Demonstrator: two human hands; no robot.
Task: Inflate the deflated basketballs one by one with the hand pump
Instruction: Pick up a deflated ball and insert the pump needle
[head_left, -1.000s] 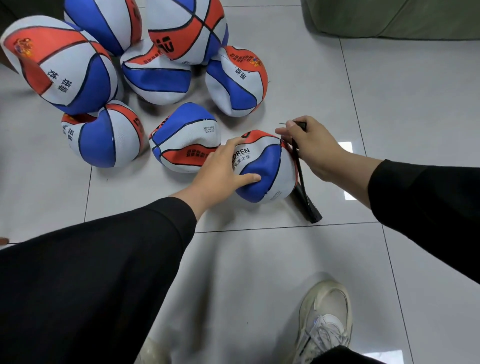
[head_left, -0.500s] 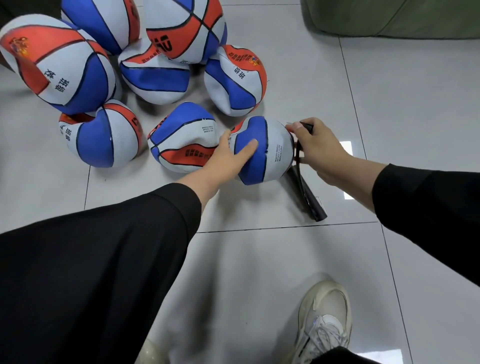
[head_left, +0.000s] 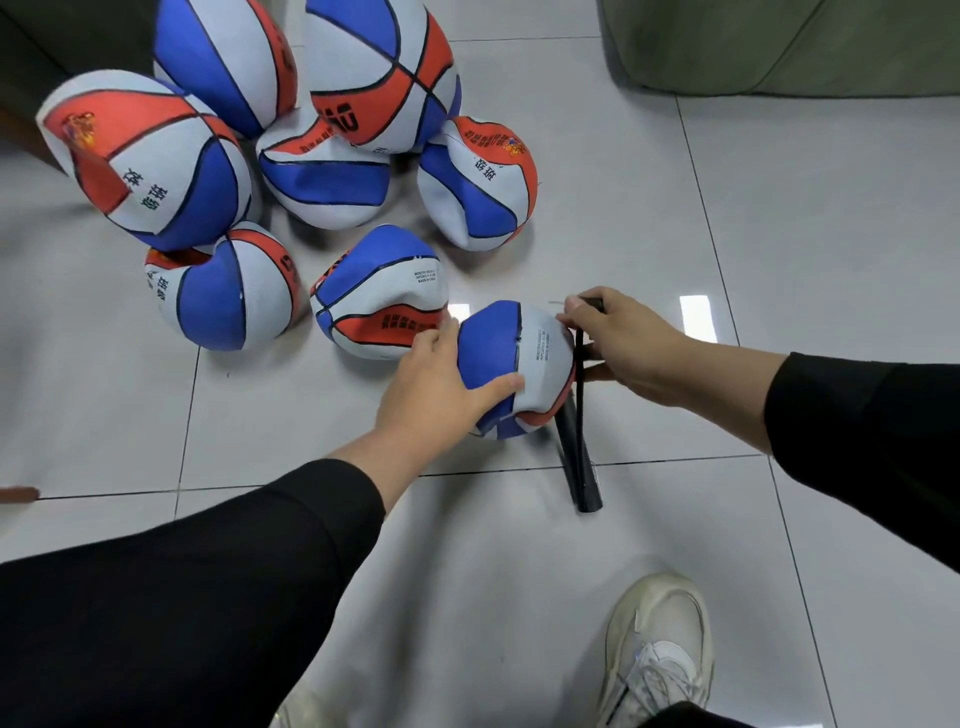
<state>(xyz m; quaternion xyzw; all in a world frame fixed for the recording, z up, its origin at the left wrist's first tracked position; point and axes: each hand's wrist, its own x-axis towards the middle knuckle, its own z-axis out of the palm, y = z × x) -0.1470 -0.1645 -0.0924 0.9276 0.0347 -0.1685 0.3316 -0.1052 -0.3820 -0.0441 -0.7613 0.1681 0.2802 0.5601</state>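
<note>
Head view: we look down at a grey tiled floor (head_left: 779, 249) with our two arms in black sleeves.
Ball: a sagging blue, white and red ball (head_left: 511, 358) sits on the floor between our hands, blue and white panels up, its red part low on the right.
Left hand: our left hand (head_left: 436, 387) grips the ball's left side, fingers curled over the far edge and thumb pressed on the near blue panel.
Right hand: our right hand (head_left: 623, 340) is closed round the top of the pump, fingertips touching the ball's right side.
Pump: the black pump (head_left: 582, 467) slants from that hand down to the floor, partly behind the ball.
Other balls: a pile (head_left: 332, 171) of seven like balls lies up left, the nearest (head_left: 379, 291) just beside our left hand.
Shoe: a pale shoe (head_left: 660, 649) stands at the bottom right.
</note>
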